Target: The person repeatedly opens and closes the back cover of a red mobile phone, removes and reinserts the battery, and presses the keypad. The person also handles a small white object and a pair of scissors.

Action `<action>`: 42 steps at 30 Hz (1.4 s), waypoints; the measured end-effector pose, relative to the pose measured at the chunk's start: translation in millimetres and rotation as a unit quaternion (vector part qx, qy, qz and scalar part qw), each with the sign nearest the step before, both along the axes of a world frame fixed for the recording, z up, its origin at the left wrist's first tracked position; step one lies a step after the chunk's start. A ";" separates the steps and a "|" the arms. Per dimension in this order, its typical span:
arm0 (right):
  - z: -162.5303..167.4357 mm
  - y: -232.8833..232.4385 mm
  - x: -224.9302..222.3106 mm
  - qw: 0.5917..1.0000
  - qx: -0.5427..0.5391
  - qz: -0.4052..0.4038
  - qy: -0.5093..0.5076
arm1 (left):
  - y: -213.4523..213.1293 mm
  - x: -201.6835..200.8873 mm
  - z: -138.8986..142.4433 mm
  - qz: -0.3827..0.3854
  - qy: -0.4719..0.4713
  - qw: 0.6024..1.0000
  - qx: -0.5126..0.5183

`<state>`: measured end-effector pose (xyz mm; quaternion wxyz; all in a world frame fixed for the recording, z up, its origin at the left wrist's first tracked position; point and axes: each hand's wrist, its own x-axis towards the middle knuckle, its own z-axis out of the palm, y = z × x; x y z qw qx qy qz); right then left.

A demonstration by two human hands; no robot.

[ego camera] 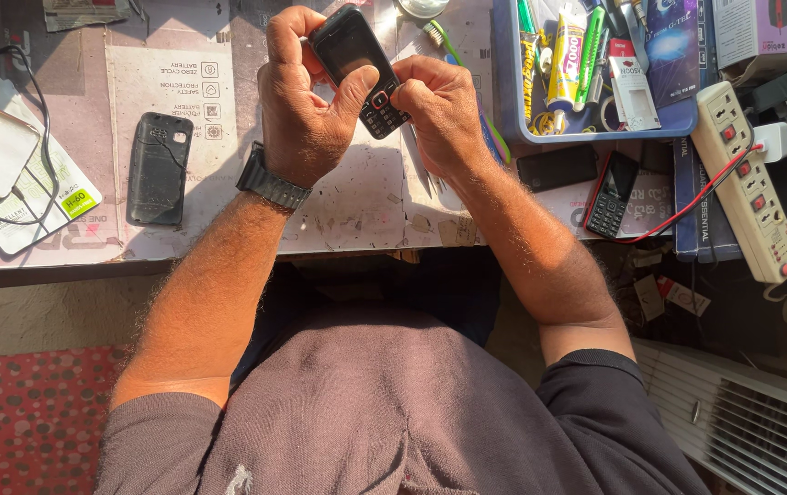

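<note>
I hold a black keypad phone [349, 53] over the worktable [338, 206], screen dark and facing me. My left hand [302, 105] wraps its upper part, thumb across the body; a dark watch [270, 181] sits on that wrist. My right hand [439, 110] grips the lower keypad end, fingers curled at its edge. A black phone back cover [157, 168] lies flat on the table to the left of my hands. A green toothbrush [485, 128] lies under my right hand, partly hidden.
A blue tray [508, 92] of tubes, pens and small packets stands at the right. Below it lie a black slab [557, 168] and another keypad phone [612, 195]. A white power strip [747, 183] with a red wire lies far right. Cables and cards sit far left.
</note>
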<state>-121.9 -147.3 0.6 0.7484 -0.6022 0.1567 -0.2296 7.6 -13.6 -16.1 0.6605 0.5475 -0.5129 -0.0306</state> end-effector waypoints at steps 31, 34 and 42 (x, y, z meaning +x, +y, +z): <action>-4.3 1.5 -0.8 1.000 -0.014 -0.021 0.001 | 0.1 -0.3 -0.7 0.000 -0.001 1.000 0.004; -4.7 2.2 -1.2 0.999 -0.014 -0.030 0.009 | 0.9 0.1 -0.1 0.000 0.001 1.000 0.005; -4.7 4.2 -1.8 1.000 -0.007 -0.028 -0.005 | 1.2 0.5 1.0 -0.013 -0.001 1.000 -0.004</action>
